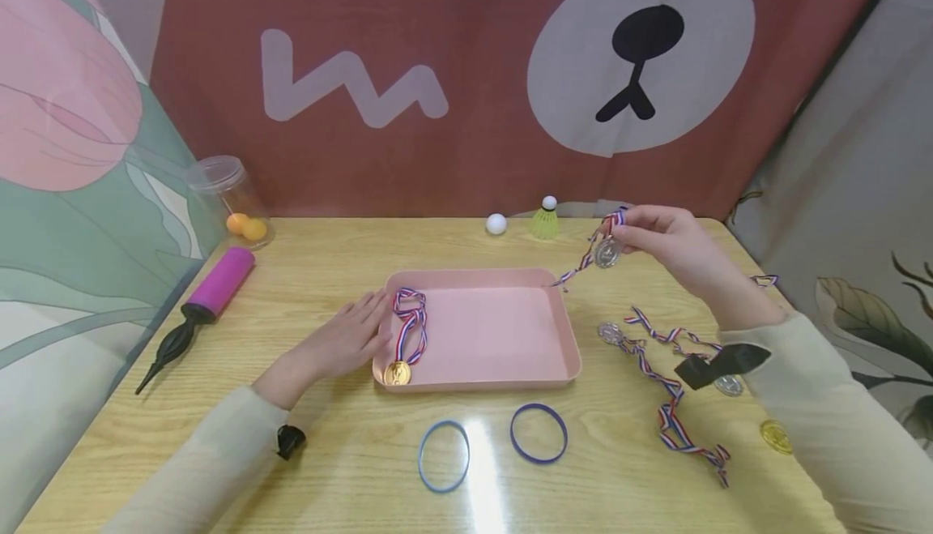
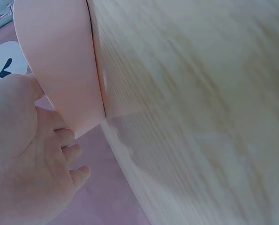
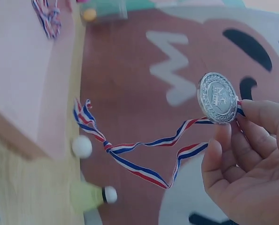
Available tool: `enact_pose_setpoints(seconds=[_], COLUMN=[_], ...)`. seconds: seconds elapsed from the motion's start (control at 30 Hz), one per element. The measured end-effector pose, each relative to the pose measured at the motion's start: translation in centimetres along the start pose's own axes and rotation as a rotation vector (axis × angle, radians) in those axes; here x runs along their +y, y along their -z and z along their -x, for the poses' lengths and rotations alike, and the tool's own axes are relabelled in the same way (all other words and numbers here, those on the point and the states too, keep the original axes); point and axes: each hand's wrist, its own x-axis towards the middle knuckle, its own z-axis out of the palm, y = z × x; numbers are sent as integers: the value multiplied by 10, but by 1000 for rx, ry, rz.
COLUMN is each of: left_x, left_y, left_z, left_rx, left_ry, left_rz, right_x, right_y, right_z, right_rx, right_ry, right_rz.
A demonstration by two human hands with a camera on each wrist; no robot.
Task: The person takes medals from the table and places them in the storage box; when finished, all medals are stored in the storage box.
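Note:
My right hand [image 1: 670,250] is raised beyond the right rear corner of the pink tray [image 1: 488,331], pinching a silver medal [image 3: 218,97] by its ribbon close to the disc. The red, white and blue ribbon [image 3: 144,176] trails toward the tray's corner. My left hand [image 1: 353,335] lies against the tray's left side with its fingers straight; in the left wrist view the palm and fingers [image 2: 80,177] show beside the tray wall. Inside the tray at the left is a gold medal [image 1: 398,373] with its striped ribbon.
Right of the tray lie silver medals [image 1: 611,334] with ribbons and a gold medal [image 1: 776,437]. Two blue wristbands [image 1: 538,434] sit in front. Behind are a white ball [image 1: 496,224] and yellow shuttlecock [image 1: 545,220]. A pink hand pump [image 1: 219,287] and clear jar [image 1: 219,173] stand left.

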Motion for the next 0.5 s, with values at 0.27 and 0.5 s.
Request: enact_pose_setpoints(seconds=[0.27, 0.5], left_x=[2, 1], left_y=[2, 1], left_z=[0, 0], left_rx=[-15, -14], left_ry=[4, 4], left_rz=[4, 2], right_x=[-9, -7], right_y=[-42, -76], right_z=[-6, -12], right_rx=[-155, -316], right_ry=[-16, -72], right_rz=[29, 54])
